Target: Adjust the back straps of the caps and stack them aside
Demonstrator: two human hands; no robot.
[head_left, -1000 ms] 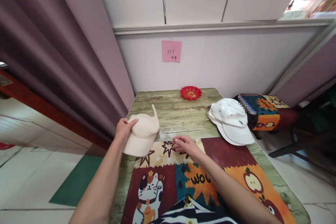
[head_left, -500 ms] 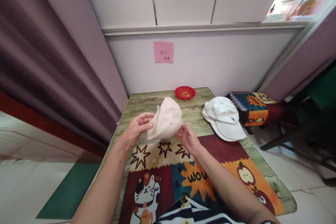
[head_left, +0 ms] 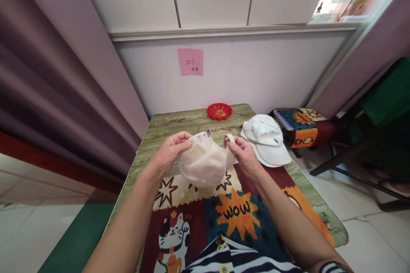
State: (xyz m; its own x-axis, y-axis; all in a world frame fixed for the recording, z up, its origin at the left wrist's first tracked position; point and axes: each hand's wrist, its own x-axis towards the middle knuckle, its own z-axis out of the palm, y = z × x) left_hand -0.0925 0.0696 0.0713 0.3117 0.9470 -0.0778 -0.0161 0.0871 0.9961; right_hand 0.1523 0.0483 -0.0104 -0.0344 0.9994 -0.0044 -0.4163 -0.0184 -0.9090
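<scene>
I hold a cream baseball cap (head_left: 205, 163) up over the table, its brim toward me and its open back strap pointing away. My left hand (head_left: 171, 150) grips the strap end with the metal buckle (head_left: 202, 137). My right hand (head_left: 246, 156) pinches the loose strap end on the other side. The two strap ends stand apart. Below the cap lies a colourful cartoon cloth (head_left: 238, 211) with stars, a cat and the word WOW.
White caps (head_left: 265, 138) are stacked at the table's right edge. A red dish (head_left: 219, 111) sits at the far edge of the green wood-grain table (head_left: 179, 123). A stool with a patterned cloth (head_left: 304, 124) stands to the right; a purple curtain (head_left: 57, 72) hangs on the left.
The cream cap was resting at the table's left under my left hand; both hands lifted it to the middle and turned it so its back strap faces away.
</scene>
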